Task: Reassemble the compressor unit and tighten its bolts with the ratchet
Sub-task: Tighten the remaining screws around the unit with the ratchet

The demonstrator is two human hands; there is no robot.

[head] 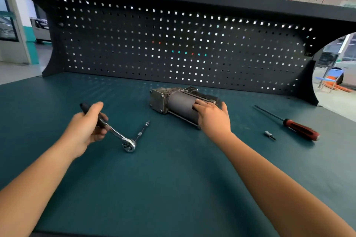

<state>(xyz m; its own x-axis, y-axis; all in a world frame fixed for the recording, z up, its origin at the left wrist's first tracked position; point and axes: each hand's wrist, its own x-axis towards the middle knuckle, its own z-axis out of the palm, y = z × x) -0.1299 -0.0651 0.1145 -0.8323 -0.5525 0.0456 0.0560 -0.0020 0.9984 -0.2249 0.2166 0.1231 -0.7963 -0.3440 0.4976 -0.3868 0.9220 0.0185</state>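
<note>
The compressor (pixel 176 105) lies on its side at the back of the mat (pixel 173 188), just before the pegboard (pixel 173 44), its bolted end plate (pixel 157 100) turned left. That puts the bolt heads on the side the tool comes from. The right hand (pixel 212 118) lies palm-down over the drum's right end, fingers extended and pressing rather than clutching, probably to stop the round body from rolling once torque goes on.

The left hand (pixel 86 127) is wrapped around the dark handle of the ratchet (pixel 117 133), thumb along the top. The ratchet's head is low over the mat, and a thin extension (pixel 143 131) points up toward the end plate but stops short of it (whether the head touches the mat I cannot tell). Holding it far back on the handle suits leverage. No bolt is engaged yet, so I judge tightening is about to begin.

Well to the right lie a red-handled screwdriver (pixel 300 128) and, nearer the person, a small bit (pixel 270 135), set aside within the right hand's reach.
</note>
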